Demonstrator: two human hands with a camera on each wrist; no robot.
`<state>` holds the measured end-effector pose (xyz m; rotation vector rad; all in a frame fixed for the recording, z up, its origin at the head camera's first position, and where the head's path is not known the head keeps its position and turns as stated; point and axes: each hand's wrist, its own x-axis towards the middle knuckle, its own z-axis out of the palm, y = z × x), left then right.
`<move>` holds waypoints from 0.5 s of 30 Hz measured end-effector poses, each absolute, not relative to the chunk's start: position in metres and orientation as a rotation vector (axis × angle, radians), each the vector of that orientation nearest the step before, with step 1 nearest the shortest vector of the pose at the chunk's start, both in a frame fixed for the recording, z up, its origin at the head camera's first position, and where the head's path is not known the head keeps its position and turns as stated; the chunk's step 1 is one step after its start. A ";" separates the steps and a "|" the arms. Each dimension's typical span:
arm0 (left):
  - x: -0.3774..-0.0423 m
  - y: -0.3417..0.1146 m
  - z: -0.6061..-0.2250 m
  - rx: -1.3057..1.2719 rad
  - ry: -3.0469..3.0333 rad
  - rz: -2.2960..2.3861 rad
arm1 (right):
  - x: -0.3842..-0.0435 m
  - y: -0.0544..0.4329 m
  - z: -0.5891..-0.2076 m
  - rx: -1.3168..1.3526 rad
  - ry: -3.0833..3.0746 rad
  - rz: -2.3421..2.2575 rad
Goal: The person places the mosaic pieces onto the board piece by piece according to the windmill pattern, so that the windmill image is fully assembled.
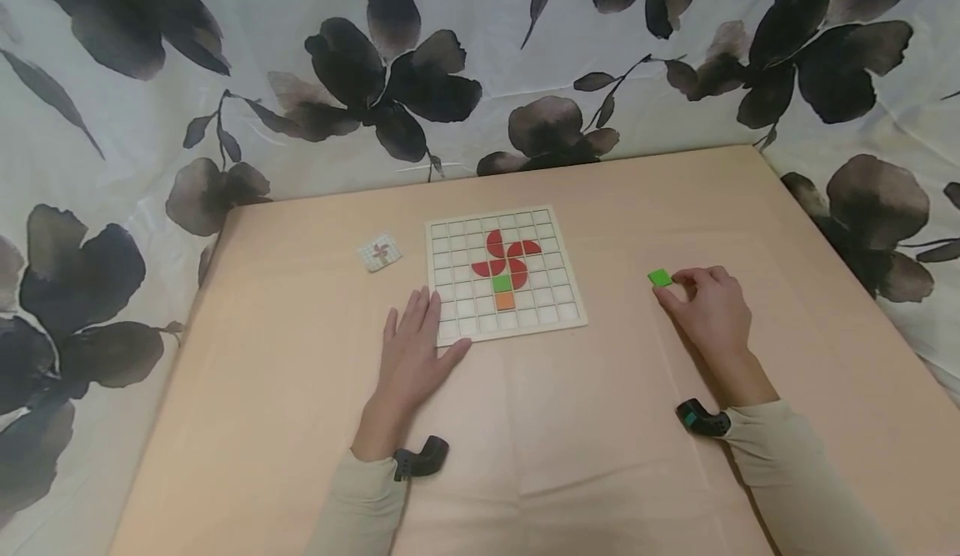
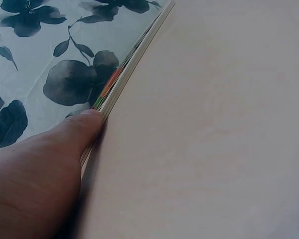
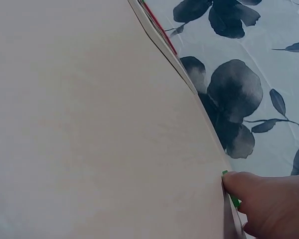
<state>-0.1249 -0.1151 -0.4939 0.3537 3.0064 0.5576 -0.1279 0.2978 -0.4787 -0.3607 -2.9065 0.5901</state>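
Note:
A white gridded board lies on the table, bearing several red quarter-round pieces, a green square tile and an orange square tile below it. At the board's lower left corner rests my left hand, fingers straight along the left edge and thumb at the front edge; the left wrist view shows that thumb against the board's side. To the right of the board, apart from it, my right hand pinches a loose green square tile between thumb and fingers. In the right wrist view the hand hides most of that tile.
A small pattern card with a red shape on a grid lies left of the board. The beige table ends at a flower-printed cloth at the back and sides. Dark wrist devices sit at both cuffs.

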 end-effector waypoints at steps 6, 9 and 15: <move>-0.127 -0.115 -0.494 0.356 3.018 0.560 | -0.130 0.295 -0.477 -0.348 -2.898 0.614; -0.127 -0.115 -0.495 0.358 3.023 0.560 | -0.132 0.292 -0.477 -0.330 -2.882 0.631; -0.126 -0.115 -0.495 0.344 3.018 0.569 | -0.143 0.272 -0.474 -0.250 -2.867 0.729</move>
